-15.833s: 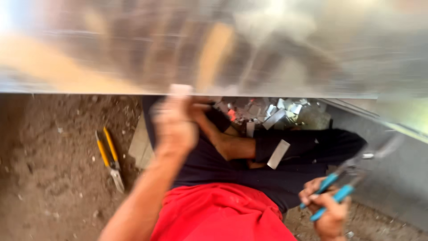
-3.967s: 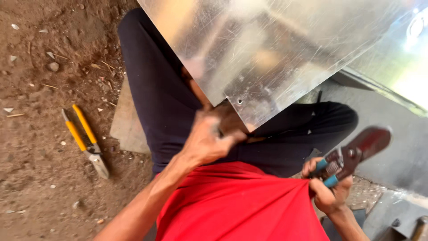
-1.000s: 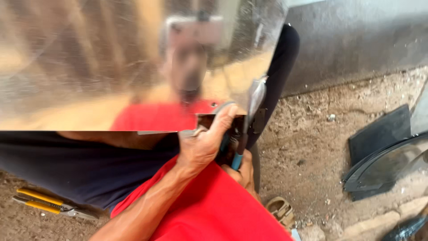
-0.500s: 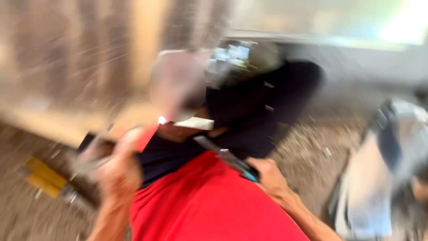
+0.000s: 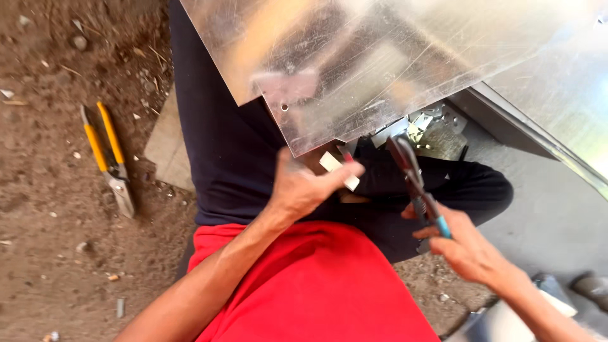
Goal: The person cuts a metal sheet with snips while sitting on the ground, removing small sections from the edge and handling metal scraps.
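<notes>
Change: Half a second back the view was a blur with the left hand low at the left; now the picture is sharp, the left hand [image 5: 304, 190] has come up under the corner of the metal sheet [image 5: 392, 69], and the snips in the right hand [image 5: 472, 250] point up towards that same corner.
Left hand: fingers [image 5: 339, 176] pinched closed on a small pale offcut [image 5: 339, 171], just below the sheet's cut corner.
Right hand: closed around the blue handles of the tin snips [image 5: 415, 180]; the dark blades are nearly together and close to the sheet's edge, not clearly touching it.
Sheet: large, shiny, scratched, lying across the lap over the dark trousers [image 5: 228, 158], with a small punched hole [image 5: 284, 107] near the notched corner.
Handling: likely thin and light but springy, prone to flex and wobble when held by one edge; cut edges and the offcut look sharp, so a flat-face grip back from the corner seems safest.
Around: yellow-handled snips [image 5: 107, 158] lie on the dirt ground [image 5: 57, 253] to the left, well apart; small metal scraps [image 5: 430, 126] sit beyond the knee; grey concrete [image 5: 557, 209] to the right.
In the way: the sheet hides much of the lap and whatever lies beneath it.
</notes>
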